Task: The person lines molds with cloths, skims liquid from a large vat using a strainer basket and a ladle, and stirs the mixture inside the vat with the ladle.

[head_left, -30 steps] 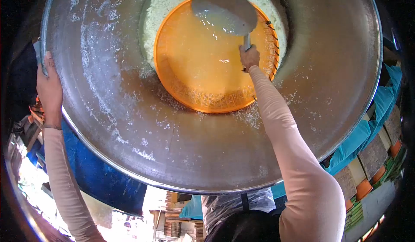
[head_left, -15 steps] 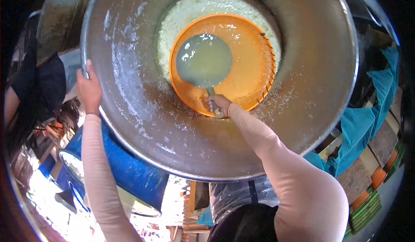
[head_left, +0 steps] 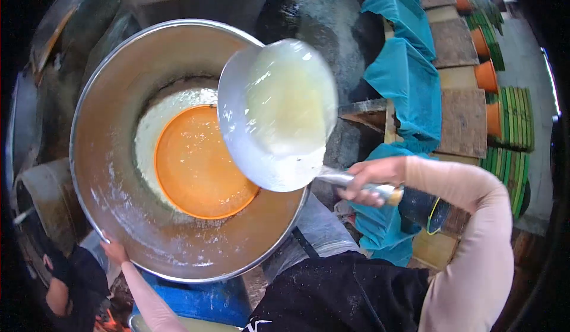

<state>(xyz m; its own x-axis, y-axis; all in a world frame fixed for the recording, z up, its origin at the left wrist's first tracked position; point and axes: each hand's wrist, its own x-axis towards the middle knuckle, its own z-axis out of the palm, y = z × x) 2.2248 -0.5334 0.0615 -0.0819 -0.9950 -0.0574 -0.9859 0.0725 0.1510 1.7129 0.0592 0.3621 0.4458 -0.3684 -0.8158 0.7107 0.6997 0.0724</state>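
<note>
Scoop [head_left: 234, 106], metal and wide-bowled, raised at the edge of the vat [head_left: 113, 100] on the view's right; bowl partly above the opening, partly beyond. Loaded with pale yellowish liquid [head_left: 291, 89], surface glinting, outline a little blurred.

Right hand [head_left: 373, 180] wrapped round the handle [head_left: 332, 176], fingers curled firmly over the grip, close to its tan end. Left hand [head_left: 116, 252] at the vat's rim, lower left of view, fingers at the metal edge; cannot tell how hard pressed, thumb position unclear.

Inside the vat, orange basket [head_left: 214, 217] with liquid in it, white curd-like matter [head_left: 146, 148] along its outer side. Blue-green cloths [head_left: 409, 83] over to the right, apart from the bowl.

Handling, as judged: likely heavy at the bowl end, load well out from the fist, hence probably a strong twist on the wrist. Stiff, by the look of the metal; unlikely to bend or break. Probably slippery when wet. Expect slosh at any tilt. Best held in a full fist on the handle; nearer the bowl for steadier control, farther back for reach. Avoid the smooth, probably wet lip.
</note>
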